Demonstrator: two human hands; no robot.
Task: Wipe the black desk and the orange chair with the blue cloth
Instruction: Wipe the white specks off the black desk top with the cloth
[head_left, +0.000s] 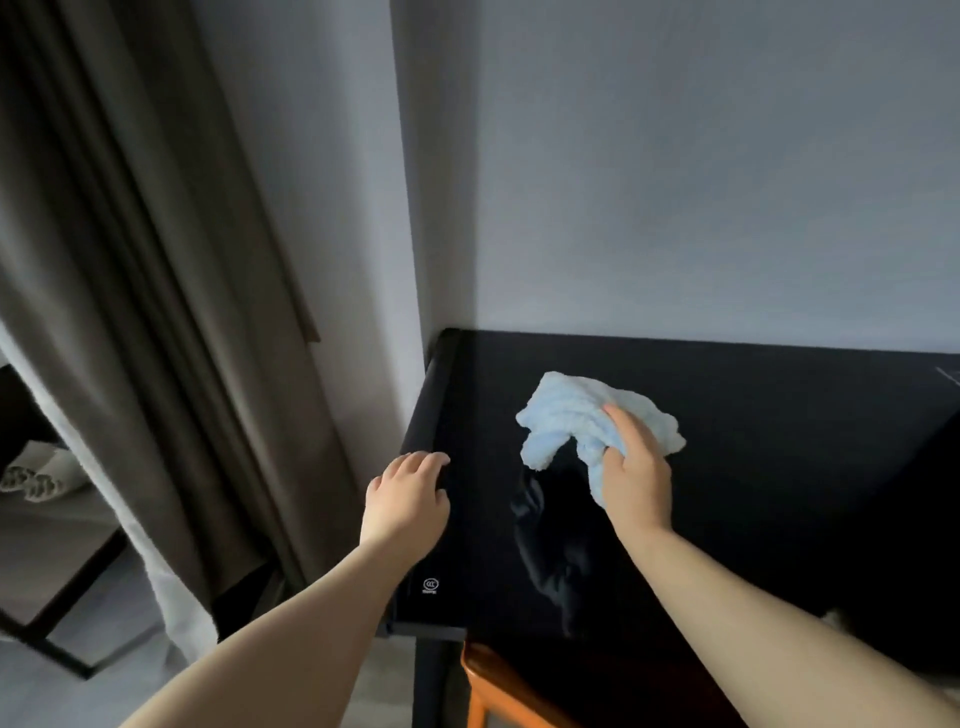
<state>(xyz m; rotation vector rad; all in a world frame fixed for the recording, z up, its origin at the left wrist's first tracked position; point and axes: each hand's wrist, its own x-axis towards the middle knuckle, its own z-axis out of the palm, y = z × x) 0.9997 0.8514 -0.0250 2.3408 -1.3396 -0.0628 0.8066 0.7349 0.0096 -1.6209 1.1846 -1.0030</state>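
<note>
The black desk (769, 467) stands in the corner against a grey wall, its glossy top reflecting my arm. A crumpled light blue cloth (571, 415) lies on the desk's left half. My right hand (636, 475) grips the cloth's near part and presses it onto the top. My left hand (408, 493) rests on the desk's rounded left edge, fingers curled over it. A piece of the orange chair (493, 680) shows under the desk's front edge at the bottom.
Brown curtains (156, 312) hang at the left, close to the desk's left side. Behind them a dark-framed low table (47, 597) and slippers (36, 478) sit on the floor. A small white logo (430, 584) marks the desk's near-left corner.
</note>
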